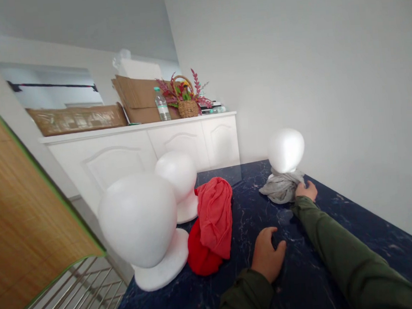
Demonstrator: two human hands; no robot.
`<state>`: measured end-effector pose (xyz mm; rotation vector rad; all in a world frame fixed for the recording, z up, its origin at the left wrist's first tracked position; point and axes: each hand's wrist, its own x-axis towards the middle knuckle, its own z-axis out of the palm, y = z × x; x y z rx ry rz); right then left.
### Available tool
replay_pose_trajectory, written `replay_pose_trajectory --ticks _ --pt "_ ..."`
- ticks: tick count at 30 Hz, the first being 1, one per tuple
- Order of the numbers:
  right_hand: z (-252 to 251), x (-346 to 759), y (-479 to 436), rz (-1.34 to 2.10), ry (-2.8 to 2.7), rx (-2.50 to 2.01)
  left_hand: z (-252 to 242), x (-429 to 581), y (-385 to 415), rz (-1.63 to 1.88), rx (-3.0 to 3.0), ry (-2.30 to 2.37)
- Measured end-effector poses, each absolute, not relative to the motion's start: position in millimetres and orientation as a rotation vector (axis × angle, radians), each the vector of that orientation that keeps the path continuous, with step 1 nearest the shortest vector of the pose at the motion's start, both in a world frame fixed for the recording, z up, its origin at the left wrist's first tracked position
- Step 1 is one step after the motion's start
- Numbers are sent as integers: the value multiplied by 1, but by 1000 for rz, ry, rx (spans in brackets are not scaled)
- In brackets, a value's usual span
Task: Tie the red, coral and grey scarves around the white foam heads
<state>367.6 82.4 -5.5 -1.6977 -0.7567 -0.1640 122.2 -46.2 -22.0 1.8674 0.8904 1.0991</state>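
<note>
A grey scarf [281, 187] is bunched around the base of a white foam head [286, 150] at the far right of the dark blue marbled table [249, 217]. My right hand [306, 191] is at the scarf's right side, its fingers partly wrapped in the cloth. My left hand [268, 254] hovers over or rests on the table nearer to me, fingers apart, holding nothing. To its left a coral cloth [217, 215] lies partly over a bright red one [201, 253]. Two more white foam heads, one large [138, 220] and one smaller [177, 175], stand left of these cloths.
Behind the table runs a white cabinet [121, 153] bearing cardboard boxes [140, 100], a bottle [162, 105] and a flower basket [188, 108]. A metal rack [82, 299] and a bamboo-like panel [26, 209] stand at the left. A wall borders the right side.
</note>
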Motion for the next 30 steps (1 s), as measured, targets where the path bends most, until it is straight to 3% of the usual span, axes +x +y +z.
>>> replay_pose_trajectory --ticks 9,12,17,25,30 --pt "-15 343 20 -270 -741 -1680 7 98 -29 1368 1758 909" --pt "-19 326 6 -259 -854 -1623 23 70 -23 1467 1815 1291" --pt "-25 290 -17 70 -1048 -1467 20 26 -22 1348 1850 1877" --pt "-39 187 -44 367 -1357 -1219 25 30 -30 1608 1749 1451" --pt "-34 153 -23 207 -1448 -1149 18 59 -61 1455 1838 959"
